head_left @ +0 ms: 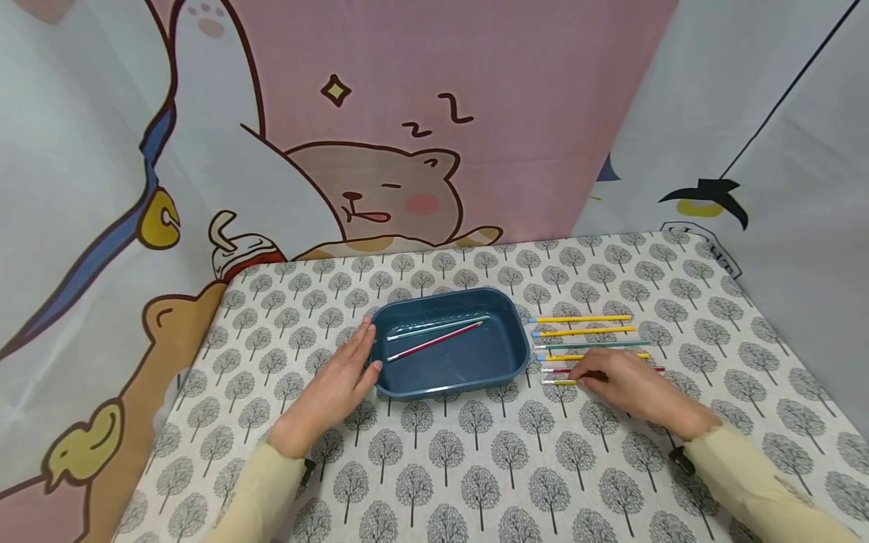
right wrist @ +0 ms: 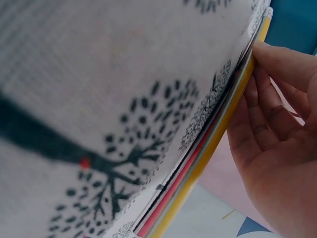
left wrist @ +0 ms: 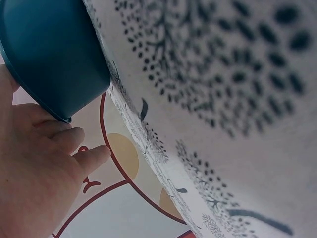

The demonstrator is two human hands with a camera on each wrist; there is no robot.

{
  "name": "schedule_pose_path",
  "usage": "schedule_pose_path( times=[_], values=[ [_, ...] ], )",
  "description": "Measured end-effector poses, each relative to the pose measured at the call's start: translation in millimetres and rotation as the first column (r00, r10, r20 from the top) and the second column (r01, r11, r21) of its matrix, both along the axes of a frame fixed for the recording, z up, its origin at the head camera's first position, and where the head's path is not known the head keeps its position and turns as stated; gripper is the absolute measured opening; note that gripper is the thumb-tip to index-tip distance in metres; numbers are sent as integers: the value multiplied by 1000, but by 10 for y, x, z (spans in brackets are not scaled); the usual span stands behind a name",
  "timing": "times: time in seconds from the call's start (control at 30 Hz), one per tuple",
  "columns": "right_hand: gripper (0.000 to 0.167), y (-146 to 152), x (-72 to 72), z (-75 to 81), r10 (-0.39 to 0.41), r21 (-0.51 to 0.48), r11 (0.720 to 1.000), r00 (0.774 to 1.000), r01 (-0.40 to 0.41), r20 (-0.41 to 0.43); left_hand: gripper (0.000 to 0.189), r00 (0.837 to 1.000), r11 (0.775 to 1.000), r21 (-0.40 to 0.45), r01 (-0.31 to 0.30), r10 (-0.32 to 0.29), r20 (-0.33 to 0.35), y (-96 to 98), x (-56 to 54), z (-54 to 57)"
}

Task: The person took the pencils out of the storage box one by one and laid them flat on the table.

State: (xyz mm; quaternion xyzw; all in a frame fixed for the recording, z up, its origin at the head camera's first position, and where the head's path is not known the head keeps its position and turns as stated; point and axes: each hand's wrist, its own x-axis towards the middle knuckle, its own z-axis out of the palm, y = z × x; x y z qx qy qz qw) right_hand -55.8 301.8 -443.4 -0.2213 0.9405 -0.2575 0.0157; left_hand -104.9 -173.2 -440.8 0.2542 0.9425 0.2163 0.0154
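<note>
A dark blue plastic bin (head_left: 448,390) stands on the table, with a teal pencil (head_left: 441,326) and a red pencil (head_left: 434,342) lying inside. My left hand (head_left: 333,381) rests against the bin's left side, fingers fairly straight and thumb at the rim; the left wrist view shows it touching the bin wall (left wrist: 59,54). To the bin's right, several pencils lie roughly parallel. My right hand (head_left: 621,377) pinches the nearest one, a yellow-green pencil (head_left: 558,382), near its white-tipped end. The right wrist view shows thumb and fingers at this pencil (right wrist: 210,161); the hand partly covers the row.
Beyond the held pencil lie a red pencil (head_left: 555,370), a teal pencil (head_left: 591,345) and several yellow pencils (head_left: 587,330). A tree-print cloth (head_left: 448,452) covers the table. Cartoon-printed curtains (head_left: 529,113) hang behind and at both sides.
</note>
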Motion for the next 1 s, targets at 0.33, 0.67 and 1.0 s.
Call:
schedule_pose_path(
  times=[0.33, 0.67, 1.0],
  values=[
    [22, -7, -7, 3, 4, 13, 1000, 1000, -5, 18, 67, 1000, 1000, 4, 4, -4, -17, 1, 10, 5],
    [22, -18, -9, 11, -13, 36, 999, 999, 12, 33, 67, 1000, 1000, 4, 10, -10, -19, 0, 12, 8],
    [22, -8, 9, 2, -4, 25, 1000, 999, 3, 37, 66, 1000, 1000, 5, 7, -7, -1, -1, 15, 14]
  ],
)
